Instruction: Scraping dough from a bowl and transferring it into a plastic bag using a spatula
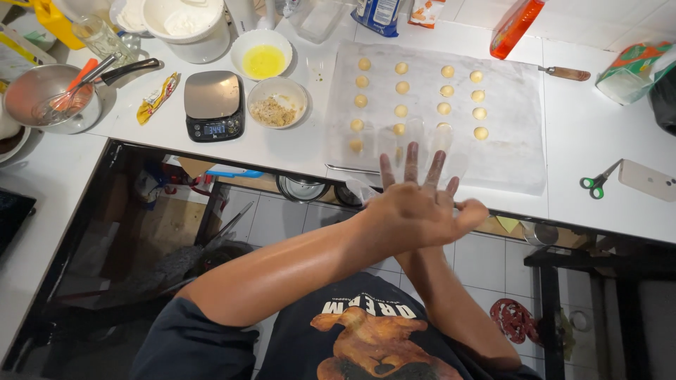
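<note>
My left hand (412,211) lies flat over my right hand (461,214), fingers spread, gripping nothing; whether the right hand is closed I cannot tell. A clear glove (415,151) half covers the fingers. Dough balls (401,88) sit on the tray (514,162) at 12 o'clock, in 4 columns, spaced apart.

white table (584,141) | baking tray (338,144) | scale (214,105) | scissors (598,183) | 2 bowls (262,53)

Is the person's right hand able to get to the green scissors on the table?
Probably yes. The right hand is pressed against the left hand at the table's edge, holding nothing firm. The green scissors lie on the white table off to that same side, and nothing stands between them.
</note>
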